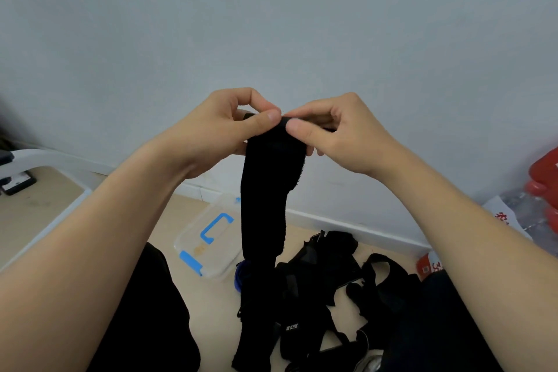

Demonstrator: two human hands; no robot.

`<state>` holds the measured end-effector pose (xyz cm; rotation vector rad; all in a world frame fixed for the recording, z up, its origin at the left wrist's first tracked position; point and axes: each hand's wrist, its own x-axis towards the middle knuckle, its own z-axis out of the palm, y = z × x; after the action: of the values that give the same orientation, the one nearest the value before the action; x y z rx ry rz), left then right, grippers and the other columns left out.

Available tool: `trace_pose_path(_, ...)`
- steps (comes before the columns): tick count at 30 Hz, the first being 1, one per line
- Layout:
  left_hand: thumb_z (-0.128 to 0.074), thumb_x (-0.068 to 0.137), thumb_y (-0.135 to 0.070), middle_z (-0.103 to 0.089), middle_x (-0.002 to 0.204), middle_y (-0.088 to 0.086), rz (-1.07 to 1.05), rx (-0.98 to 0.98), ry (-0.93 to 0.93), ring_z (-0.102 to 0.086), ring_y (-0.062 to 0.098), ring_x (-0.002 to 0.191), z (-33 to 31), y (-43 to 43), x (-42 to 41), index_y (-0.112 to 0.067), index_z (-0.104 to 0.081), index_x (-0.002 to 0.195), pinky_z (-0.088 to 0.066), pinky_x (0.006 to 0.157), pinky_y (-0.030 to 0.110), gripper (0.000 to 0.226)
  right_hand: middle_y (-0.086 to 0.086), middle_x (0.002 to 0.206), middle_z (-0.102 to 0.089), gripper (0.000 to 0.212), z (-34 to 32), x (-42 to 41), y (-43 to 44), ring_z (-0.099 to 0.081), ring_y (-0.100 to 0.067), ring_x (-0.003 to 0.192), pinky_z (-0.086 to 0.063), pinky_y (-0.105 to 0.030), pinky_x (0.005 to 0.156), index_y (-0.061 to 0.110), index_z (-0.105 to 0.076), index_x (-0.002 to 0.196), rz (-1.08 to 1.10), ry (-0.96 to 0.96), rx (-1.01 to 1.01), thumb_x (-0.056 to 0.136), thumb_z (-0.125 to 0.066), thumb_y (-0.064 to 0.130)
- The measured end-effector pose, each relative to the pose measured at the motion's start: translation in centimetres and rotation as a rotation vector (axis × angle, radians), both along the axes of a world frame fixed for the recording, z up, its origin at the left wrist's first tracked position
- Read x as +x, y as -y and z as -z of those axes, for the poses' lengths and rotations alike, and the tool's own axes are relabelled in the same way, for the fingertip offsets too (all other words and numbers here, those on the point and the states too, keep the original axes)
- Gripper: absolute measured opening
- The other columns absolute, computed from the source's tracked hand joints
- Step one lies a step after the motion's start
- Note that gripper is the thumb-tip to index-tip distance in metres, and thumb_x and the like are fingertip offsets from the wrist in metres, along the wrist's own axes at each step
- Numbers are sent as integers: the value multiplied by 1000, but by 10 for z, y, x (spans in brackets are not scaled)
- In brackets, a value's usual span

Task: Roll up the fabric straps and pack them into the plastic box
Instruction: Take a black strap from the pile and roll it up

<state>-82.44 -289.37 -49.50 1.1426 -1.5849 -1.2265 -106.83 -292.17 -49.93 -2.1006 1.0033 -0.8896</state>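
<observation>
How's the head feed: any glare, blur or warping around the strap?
Head view: soft, even light, no glare; wide-angle warping bends the baseboard; the black strap pinched by the left hand and right hand reads as a flat dark shape.

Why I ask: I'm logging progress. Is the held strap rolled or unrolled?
Unrolled: left hand and right hand pinch the top end of the black strap, whose length hangs straight down.

plastic box [211, 238] left of strap pile [326, 290], on floor [211, 305]
</observation>
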Motion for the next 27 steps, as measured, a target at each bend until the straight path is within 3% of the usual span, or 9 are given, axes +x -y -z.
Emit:
trace_pose_path(3,-86,90,-12,-82,103,9,-44,-87,44,-81,24,94,-1,-3,-2,-20,-78,96,-63,79,27,13,-2,71,-68,21,-1,-2,2,-61,-12,66,-49,-28,68,21,-81,106,-24,-92,89,109,-65,34)
trace_pose_path(6,-88,88,-12,-76,104,7,-56,-102,45,-80,22,88,-3,-2,0,-21,-73,108,-61,73,25,26,-3,81,-73,14,-1,2,0,-62,-8,68,-52,-27,70,20,-75,112,-8,-133,88,109,-65,29)
trace_pose_path(9,-75,101,-29,-77,112,8,5,-67,174,-79,23,98,-3,-4,-4,-20,-68,120,-66,76,35,22,1,86,-71,13,-1,7,-1,-65,-9,74,-54,-36,74,20,-70,114,41,-171,29,110,-61,28)
trace_pose_path(11,-60,109,-38,-74,106,10,10,-67,284,-75,22,93,2,-5,-12,-17,-63,121,-63,83,42,24,13,84,-65,13,-1,8,-1,-62,-6,76,-47,-30,72,19,-68,117,69,-212,-17,110,-59,26)
trace_pose_path(14,-51,112,-43,-57,90,-3,-104,-153,370,-52,4,71,6,-5,-20,-13,-51,116,-47,67,20,31,17,86,-61,16,1,10,-1,-58,-2,77,-42,-25,73,16,-66,123,99,-204,-40,112,-56,23)
trace_pose_path(19,-51,114,-36,-55,84,-5,-74,-225,335,-51,5,69,3,-5,-11,-12,-49,110,-42,59,17,24,13,90,-62,20,3,13,-6,-58,-1,75,-47,-24,74,17,-63,127,44,-85,55,115,-50,25)
trace_pose_path(22,-55,113,-27,-63,87,2,9,-262,222,-61,11,75,-4,-5,-4,-9,-52,113,-47,61,21,19,-1,85,-61,21,-2,10,-7,-57,-16,71,-49,-34,67,12,-66,122,-36,68,153,114,-54,28)
trace_pose_path(25,-56,113,-31,-70,100,9,38,-185,77,-68,20,86,-6,-7,-4,-11,-57,123,-54,70,31,23,-7,89,-73,19,-3,10,-6,-67,-29,78,-58,-50,76,16,-76,118,11,18,-30,107,-66,28)
trace_pose_path(27,-55,111,-44,-66,104,5,-2,-111,19,-64,20,88,-6,-8,-9,-14,-59,119,-52,75,37,31,-5,94,-78,20,-2,13,-9,-71,-29,88,-56,-48,84,21,-79,121,69,-17,-156,104,-71,26)
